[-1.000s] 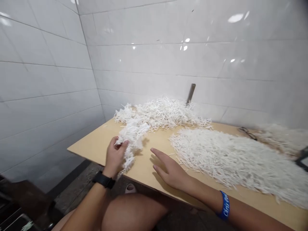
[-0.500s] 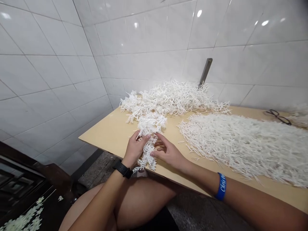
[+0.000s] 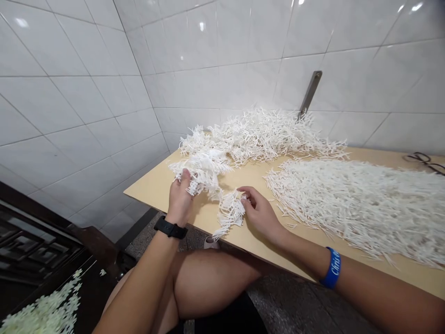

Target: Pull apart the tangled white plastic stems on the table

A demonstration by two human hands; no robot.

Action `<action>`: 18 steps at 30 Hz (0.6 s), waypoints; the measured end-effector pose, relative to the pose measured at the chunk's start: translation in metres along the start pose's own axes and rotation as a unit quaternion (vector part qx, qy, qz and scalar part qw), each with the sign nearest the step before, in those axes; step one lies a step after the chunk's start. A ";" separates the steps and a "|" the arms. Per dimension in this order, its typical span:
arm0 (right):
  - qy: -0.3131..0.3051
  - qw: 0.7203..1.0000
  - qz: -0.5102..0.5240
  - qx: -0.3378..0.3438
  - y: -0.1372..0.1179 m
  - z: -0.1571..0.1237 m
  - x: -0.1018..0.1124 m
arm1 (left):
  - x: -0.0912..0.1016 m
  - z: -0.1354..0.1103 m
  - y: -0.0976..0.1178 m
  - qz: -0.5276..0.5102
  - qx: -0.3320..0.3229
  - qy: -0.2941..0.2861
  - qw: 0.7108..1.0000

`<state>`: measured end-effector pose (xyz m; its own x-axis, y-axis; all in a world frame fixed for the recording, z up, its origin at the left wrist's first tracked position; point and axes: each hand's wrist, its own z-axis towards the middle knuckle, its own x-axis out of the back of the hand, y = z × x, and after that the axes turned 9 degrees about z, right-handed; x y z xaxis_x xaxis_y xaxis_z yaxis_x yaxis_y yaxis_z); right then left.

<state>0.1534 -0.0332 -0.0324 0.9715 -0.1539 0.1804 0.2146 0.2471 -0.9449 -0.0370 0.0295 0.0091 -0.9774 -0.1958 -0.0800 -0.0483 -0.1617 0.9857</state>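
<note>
White stringy bunch (image 3: 206, 172); the left hand (image 3: 180, 197) grips one part, the right hand (image 3: 260, 212) pinches another; looks like teasing it apart; next needs gentle tugs.

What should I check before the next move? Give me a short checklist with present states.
1. Left hand has the white strand bunch: ok, grip closed on it.
2. Right hand secure on the bunch's trailing end: cannot tell; strands obscure the contact.
3. Bunch separate from the rear pile: cannot tell; they overlap in view.
4. Trailing end clear of the table edge: not ok, its tips reach it.
5. Glasses away from both hands: ok.
</note>
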 end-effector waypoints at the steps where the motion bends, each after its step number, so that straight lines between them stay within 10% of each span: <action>1: 0.021 1.000 0.005 0.001 0.000 0.001 0.001 | 0.003 0.003 0.004 -0.023 0.007 0.001 1.000; 12: 0.132 0.990 0.015 0.035 -0.008 0.000 0.006 | 0.040 0.030 0.006 0.100 -0.089 0.115 0.984; 18: 0.139 0.990 0.015 0.026 0.003 0.001 0.007 | 0.052 0.043 -0.018 0.127 -0.014 0.095 0.987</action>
<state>0.1607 -0.0322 -0.0333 0.9140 -0.4006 0.0645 0.1988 0.3033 -0.9319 -0.0954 0.0637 -0.0069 -0.9013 -0.4101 0.1395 0.2012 -0.1110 0.9732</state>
